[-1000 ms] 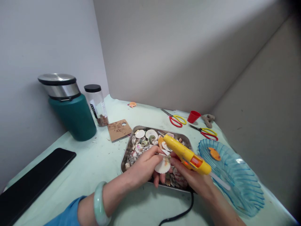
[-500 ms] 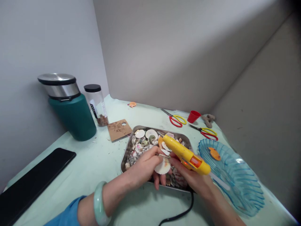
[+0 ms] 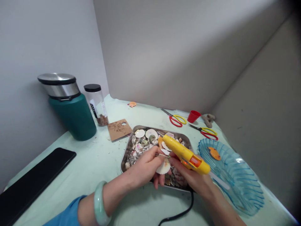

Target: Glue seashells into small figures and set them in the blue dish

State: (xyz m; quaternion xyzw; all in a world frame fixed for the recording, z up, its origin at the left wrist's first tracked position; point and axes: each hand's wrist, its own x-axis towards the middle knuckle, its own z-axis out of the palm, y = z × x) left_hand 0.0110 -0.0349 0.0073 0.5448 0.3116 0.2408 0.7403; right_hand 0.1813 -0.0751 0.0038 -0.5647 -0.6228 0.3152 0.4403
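My left hand (image 3: 147, 163) is closed on a pale, fan-shaped seashell (image 3: 163, 167), thumb on top and fingers beneath it. A yellow hot glue gun (image 3: 185, 153) rests in my right hand (image 3: 195, 175); its nozzle points up and left, and a glue stick (image 3: 221, 181) juts from its back end. The fingertips of my right hand are close to the shell's upper edge; whether they touch it I cannot tell. Both hands are over a metal tray (image 3: 124, 157) holding many shells. A green bangle (image 3: 100, 204) circles my left wrist.
A blue glass dish (image 3: 246, 179) with an orange piece (image 3: 214, 153) stands at right. Behind lie two scissors (image 3: 176, 121) (image 3: 207, 132) and a red cup (image 3: 194, 116). Leftward are a cork-coloured board (image 3: 119, 129), a jar (image 3: 97, 108), a green bottle (image 3: 72, 116) and a black phone-like slab (image 3: 37, 182). A black cord (image 3: 181, 214) runs in front.
My left thumb has shifted slightly to the right over the shell. The glue gun and my right hand stay almost where they were.
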